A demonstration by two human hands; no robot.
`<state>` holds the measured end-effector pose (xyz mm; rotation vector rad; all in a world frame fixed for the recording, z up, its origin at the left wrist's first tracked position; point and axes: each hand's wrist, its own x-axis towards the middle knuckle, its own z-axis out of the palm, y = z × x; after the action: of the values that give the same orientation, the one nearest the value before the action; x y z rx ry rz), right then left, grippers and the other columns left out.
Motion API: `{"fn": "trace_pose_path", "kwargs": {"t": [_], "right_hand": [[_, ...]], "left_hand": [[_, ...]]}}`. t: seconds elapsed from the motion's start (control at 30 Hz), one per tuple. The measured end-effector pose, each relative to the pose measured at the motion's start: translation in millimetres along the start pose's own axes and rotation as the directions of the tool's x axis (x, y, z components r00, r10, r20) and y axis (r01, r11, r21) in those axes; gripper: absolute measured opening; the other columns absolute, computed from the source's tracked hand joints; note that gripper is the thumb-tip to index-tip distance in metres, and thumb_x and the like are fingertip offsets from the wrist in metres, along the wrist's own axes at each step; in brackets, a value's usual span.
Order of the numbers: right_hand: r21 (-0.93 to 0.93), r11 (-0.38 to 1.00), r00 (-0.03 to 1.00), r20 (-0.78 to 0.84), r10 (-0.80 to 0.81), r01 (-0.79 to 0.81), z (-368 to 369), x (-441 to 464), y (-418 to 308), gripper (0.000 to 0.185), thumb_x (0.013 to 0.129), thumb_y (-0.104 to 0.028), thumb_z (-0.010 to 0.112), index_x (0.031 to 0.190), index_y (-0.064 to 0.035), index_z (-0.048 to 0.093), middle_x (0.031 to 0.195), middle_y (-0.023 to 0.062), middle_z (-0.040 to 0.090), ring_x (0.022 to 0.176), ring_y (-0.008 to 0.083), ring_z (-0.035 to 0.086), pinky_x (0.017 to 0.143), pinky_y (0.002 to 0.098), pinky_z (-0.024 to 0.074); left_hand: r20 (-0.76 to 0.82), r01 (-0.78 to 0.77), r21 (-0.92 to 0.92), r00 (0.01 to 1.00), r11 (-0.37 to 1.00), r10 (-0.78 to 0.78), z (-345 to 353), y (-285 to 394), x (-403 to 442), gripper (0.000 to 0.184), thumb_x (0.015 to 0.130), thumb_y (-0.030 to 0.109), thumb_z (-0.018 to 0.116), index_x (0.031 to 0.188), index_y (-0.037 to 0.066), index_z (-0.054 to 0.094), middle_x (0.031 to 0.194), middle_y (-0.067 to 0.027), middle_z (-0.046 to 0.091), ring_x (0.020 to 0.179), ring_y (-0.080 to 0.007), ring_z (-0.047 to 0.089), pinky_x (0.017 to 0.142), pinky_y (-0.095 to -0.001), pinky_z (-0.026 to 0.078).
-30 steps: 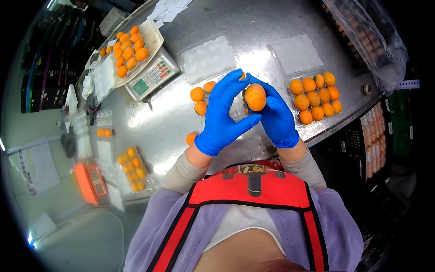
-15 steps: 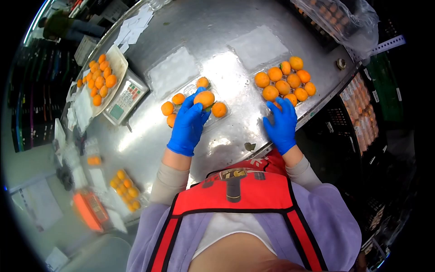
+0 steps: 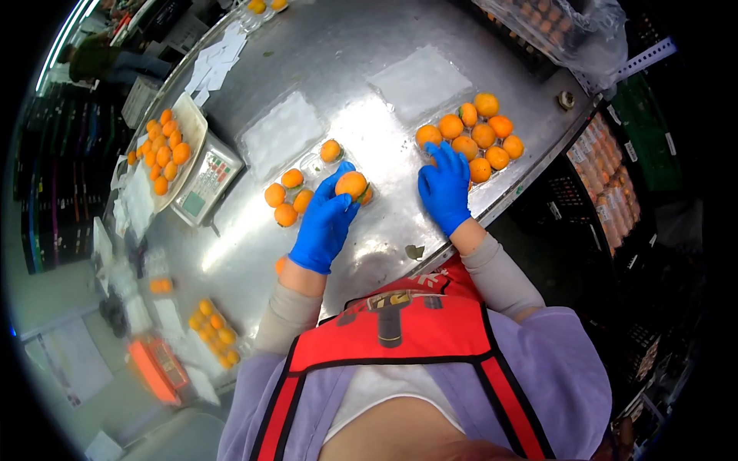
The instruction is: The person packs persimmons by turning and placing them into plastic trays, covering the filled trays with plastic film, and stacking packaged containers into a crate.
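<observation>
Left hand (image 3: pixel 319 228) up first: its fingers are closed round one orange fruit (image 3: pixel 351 184), thumb on the near side, green leafy bits showing just beyond the fingertips. That's the fruit to watch, held above the near end of a clear tray (image 3: pixel 314 164), with a group of loose-set fruits to the left of those fingers and a lone one (image 3: pixel 330 150) just past them.

Over to the right hand (image 3: pixel 446 188): its fingers are spread and bent, tips down at the near-left corner of a fuller tray (image 3: pixel 452 109), right against the fruits there. Whether they grip one or merely touch, I can't tell; the hand hides it.

Good handling here, I'd judge, means a soft, rounded hold on the left, enough to stop a roll, never enough to dent the skin. Pads on the sides, leafy end free of pressure, and a low, level wrist, so nothing drops or knocks its neighbours. On the right, straight-down fingertips beat a sideways sweep: those fruits sit tight beyond the knuckles, and the thin plastic could skid on the shiny counter (image 3: pixel 369 250).
</observation>
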<state>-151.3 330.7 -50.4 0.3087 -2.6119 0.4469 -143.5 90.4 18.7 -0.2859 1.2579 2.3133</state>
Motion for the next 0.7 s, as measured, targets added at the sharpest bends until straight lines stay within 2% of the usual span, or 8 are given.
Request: {"fn": "trace_pose_path", "kwargs": {"t": [0.07, 0.13, 0.17, 0.33, 0.43, 0.57, 0.67, 0.7], "right_hand": [[0.219, 0.947, 0.970, -0.011, 0.244, -0.236, 1.7, 11.3, 15.1, 0.019, 0.073, -0.006, 0.063, 0.092, -0.0033, 0.059, 0.114, 0.0139, 0.056, 0.108, 0.0314, 0.050, 0.092, 0.0397, 0.0389], [0.468, 0.865, 0.922, -0.224, 0.316, -0.183, -5.0, 22.1, 47.0, 0.035, 0.075, -0.005, 0.064, 0.109, -0.0044, 0.058, 0.107, 0.0143, 0.058, 0.102, 0.0303, 0.055, 0.090, 0.0385, 0.0426], [0.211, 0.964, 0.951, -0.226, 0.210, -0.162, -11.6, 27.1, 73.5, 0.038, 0.075, -0.005, 0.065, 0.112, -0.0050, 0.057, 0.109, 0.0142, 0.058, 0.103, 0.0303, 0.055, 0.091, 0.0378, 0.0426], [0.248, 0.916, 0.948, 0.038, 0.317, -0.317, -6.4, 60.1, 176.5, 0.042, 0.076, -0.009, 0.063, 0.118, -0.0107, 0.056, 0.116, 0.0128, 0.056, 0.102, 0.0287, 0.056, 0.086, 0.0336, 0.0470], [0.475, 0.678, 0.823, 0.412, 0.391, -0.560, -3.6, 71.7, 183.3, 0.048, 0.078, -0.012, 0.065, 0.124, -0.0103, 0.053, 0.120, 0.0106, 0.055, 0.109, 0.0225, 0.054, 0.092, 0.0309, 0.0440], [0.326, 0.783, 0.831, 0.386, 0.402, -0.530, -6.5, 78.4, 180.3, 0.049, 0.077, -0.011, 0.066, 0.124, -0.0115, 0.052, 0.118, 0.0098, 0.056, 0.106, 0.0223, 0.055, 0.091, 0.0311, 0.0446], [0.219, 0.860, 0.888, 0.107, 0.447, -0.460, -11.1, 72.2, 162.2, 0.053, 0.076, -0.011, 0.068, 0.126, -0.0086, 0.050, 0.117, 0.0099, 0.056, 0.104, 0.0203, 0.054, 0.090, 0.0313, 0.0450], [0.537, 0.727, 0.887, 0.097, 0.452, -0.429, -22.7, 69.3, 132.1, 0.053, 0.076, -0.011, 0.068, 0.126, -0.0064, 0.049, 0.116, 0.0098, 0.056, 0.104, 0.0194, 0.054, 0.089, 0.0315, 0.0452]], "left_hand": [[0.003, -0.009, -0.007, 1.000, 1.000, 0.009, -2.7, 0.5, 0.9, 0.057, 0.082, 0.011, 0.057, 0.136, 0.010, 0.039, 0.133, 0.0008, 0.044, 0.121, -0.0141, 0.042, 0.098, -0.0299, 0.036], [-0.003, -0.075, 0.010, 0.997, 0.997, 0.075, -4.1, 1.6, -2.5, 0.057, 0.082, 0.008, 0.056, 0.136, 0.008, 0.039, 0.132, -0.0027, 0.044, 0.119, -0.0158, 0.045, 0.097, -0.0296, 0.039], [-0.006, -0.075, 0.007, 0.997, 0.997, 0.075, -5.5, 1.6, -2.4, 0.057, 0.082, 0.008, 0.056, 0.136, 0.008, 0.039, 0.132, -0.0027, 0.044, 0.119, -0.0158, 0.045, 0.097, -0.0296, 0.039], [-0.086, -0.061, -0.013, 0.994, 0.998, 0.060, -9.0, 1.5, -3.1, 0.057, 0.083, 0.008, 0.056, 0.136, 0.007, 0.037, 0.132, -0.0037, 0.045, 0.120, -0.0168, 0.045, 0.098, -0.0308, 0.038], [-0.078, -0.027, -0.007, 0.997, 1.000, 0.027, -13.0, 0.6, -2.9, 0.057, 0.083, 0.011, 0.057, 0.137, 0.007, 0.037, 0.135, -0.0023, 0.043, 0.123, -0.0166, 0.042, 0.102, -0.0324, 0.034], [-0.133, -0.027, 0.045, 0.991, 0.999, 0.033, -5.5, 3.6, -6.0, 0.055, 0.082, 0.019, 0.060, 0.132, 0.003, 0.043, 0.136, -0.0020, 0.043, 0.117, -0.0176, 0.045, 0.097, -0.0316, 0.038], [-0.151, -0.042, 0.055, 0.987, 0.998, 0.050, -6.0, 3.0, -4.1, 0.054, 0.082, 0.020, 0.059, 0.132, 0.003, 0.043, 0.133, -0.0045, 0.045, 0.116, -0.0187, 0.047, 0.097, -0.0319, 0.038], [-0.142, -0.044, 0.061, 0.989, 0.997, 0.053, -6.8, 1.9, -3.1, 0.054, 0.083, 0.021, 0.059, 0.131, 0.003, 0.043, 0.130, -0.0056, 0.047, 0.113, -0.0197, 0.048, 0.096, -0.0322, 0.040]]}}
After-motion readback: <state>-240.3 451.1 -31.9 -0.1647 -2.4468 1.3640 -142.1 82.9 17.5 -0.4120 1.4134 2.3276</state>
